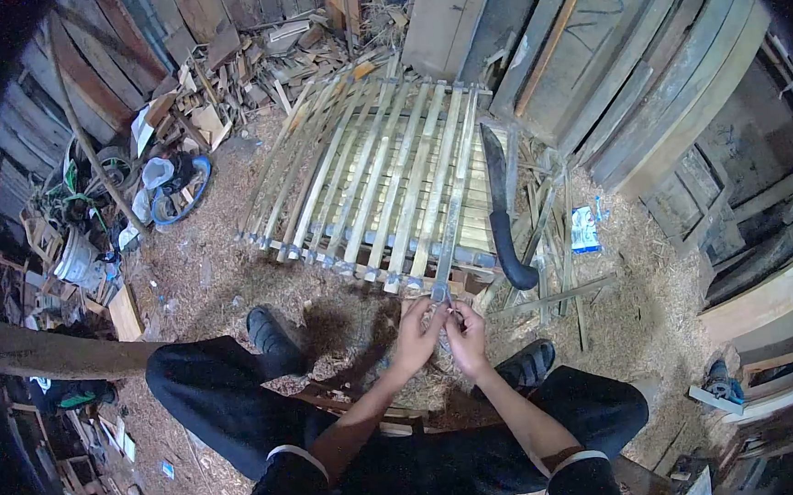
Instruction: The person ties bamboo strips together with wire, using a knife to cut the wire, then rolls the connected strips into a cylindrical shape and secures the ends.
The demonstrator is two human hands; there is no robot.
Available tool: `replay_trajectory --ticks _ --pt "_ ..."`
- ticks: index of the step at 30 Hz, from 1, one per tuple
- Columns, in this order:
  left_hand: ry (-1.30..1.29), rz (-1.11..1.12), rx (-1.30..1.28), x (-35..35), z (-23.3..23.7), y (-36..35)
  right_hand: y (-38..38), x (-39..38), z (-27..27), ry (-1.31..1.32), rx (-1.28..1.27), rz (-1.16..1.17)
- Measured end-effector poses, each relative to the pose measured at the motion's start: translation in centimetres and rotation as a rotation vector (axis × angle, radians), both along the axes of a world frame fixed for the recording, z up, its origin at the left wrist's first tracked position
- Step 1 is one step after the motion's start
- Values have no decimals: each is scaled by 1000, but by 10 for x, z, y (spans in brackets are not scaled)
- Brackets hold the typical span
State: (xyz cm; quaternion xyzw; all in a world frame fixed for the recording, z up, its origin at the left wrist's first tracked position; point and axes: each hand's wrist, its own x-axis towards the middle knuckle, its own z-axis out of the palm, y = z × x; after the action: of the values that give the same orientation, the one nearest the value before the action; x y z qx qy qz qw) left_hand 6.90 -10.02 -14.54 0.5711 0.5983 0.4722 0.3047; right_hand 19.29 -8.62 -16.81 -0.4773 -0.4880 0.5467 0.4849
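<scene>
A rack of pale wooden slats (356,195) lies on the floor ahead of me, a greyish binding running along its near edge. At its near right corner my left hand (416,340) and my right hand (466,338) meet, fingers pinched together around the end of the outermost slat (450,216). What exactly sits between the fingertips is too small to make out; it may be the binding or the slat end. Right of my hands, a machete (498,199) with a black handle rests across the rack's right side.
Loose wood strips (567,254) and a blue-white packet (585,231) lie to the right. Wood scraps (220,85) are piled at the back left, near a blue basin (198,192) and a white bucket (78,260). Long boards (643,92) lean at the right. Shavings cover the floor.
</scene>
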Motion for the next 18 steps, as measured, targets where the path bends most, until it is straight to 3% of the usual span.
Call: replay_trajectory --ticks 2,3,4,6,8,10,12,18 --pt "-275 56 -146 4 -1 3 1 2 5 -20 -17 21" --pt "-289 141 -69 8 -11 3 2 2 11 -17 -13 21" --pt "-286 140 -67 9 -15 3 2 3 21 39 -164 18" --pt "-594 173 -143 11 -20 0 2 4 37 98 -319 16" --pt "-662 153 -232 8 -20 -5 4 3 47 239 -486 -19" --pt "-733 128 -319 7 -10 -7 9 1 35 217 -523 -36" --pt "-1037 89 -398 6 -3 -6 13 3 30 265 -546 80" --pt "-1095 -66 -597 -6 2 13 37 14 17 261 -628 244"
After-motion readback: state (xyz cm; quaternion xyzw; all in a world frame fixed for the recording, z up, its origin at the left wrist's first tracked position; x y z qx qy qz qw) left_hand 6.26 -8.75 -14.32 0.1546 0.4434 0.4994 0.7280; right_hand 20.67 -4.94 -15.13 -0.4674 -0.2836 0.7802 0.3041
